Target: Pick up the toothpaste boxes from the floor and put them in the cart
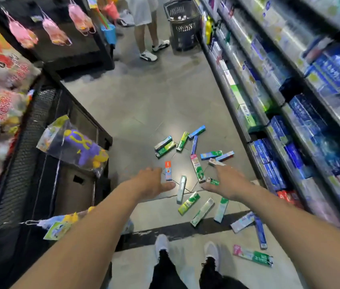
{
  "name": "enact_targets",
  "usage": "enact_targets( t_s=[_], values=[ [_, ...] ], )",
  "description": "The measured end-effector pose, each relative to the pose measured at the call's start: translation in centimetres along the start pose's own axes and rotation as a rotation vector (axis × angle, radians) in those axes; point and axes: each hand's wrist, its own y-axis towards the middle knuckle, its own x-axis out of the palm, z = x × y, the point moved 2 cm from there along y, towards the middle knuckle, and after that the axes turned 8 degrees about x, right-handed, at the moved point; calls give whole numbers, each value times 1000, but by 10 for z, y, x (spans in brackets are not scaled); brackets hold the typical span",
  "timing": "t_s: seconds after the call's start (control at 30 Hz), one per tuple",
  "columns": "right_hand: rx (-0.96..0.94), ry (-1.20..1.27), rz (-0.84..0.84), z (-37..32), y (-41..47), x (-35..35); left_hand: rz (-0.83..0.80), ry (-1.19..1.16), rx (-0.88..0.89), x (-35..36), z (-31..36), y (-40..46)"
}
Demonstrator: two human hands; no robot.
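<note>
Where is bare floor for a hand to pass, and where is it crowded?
Bare floor runs between the scattered toothpaste boxes and the black basket; another patch lies by the black rack. It is crowded under both hands, left and right, and along the shelves.

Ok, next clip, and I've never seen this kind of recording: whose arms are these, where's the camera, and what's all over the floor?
There is one picture, from a wide-angle camera on a person's head, looking down a shop aisle. The arms are that person's own: left hand and right hand, both reaching out with fingers spread, holding nothing. Their white shoes show below. Scattered on the grey floor are toothpaste boxes, green, blue and pink. Shelves of more boxes run along the right. A dark wheeled basket stands farther down, beside another person's legs.
</note>
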Motion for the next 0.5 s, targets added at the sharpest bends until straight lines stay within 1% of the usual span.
enact_targets(
  t_s=[0.13, 0.23, 0.27, 0.33, 0.4, 0.5],
  values=[
    [155, 152, -47, 19, 52, 34, -63, 82, 89, 12, -8, 78],
    [290, 231, -74, 37, 98, 82, -143, 127, 104, 37, -21, 136],
    [333, 239, -77, 43, 104, 95, -157, 117, 98, 41, -22, 142],
    [412, 311, -127, 64, 164, 162, -198, 80, 90, 87, -36, 226],
    [390, 278, -146, 57, 166, 171, -194, 75, 85, 97, -44, 244],
    [459, 278, -176, 75, 217, 251, -188, 73, 102, 167, -61, 324]
  ],
)
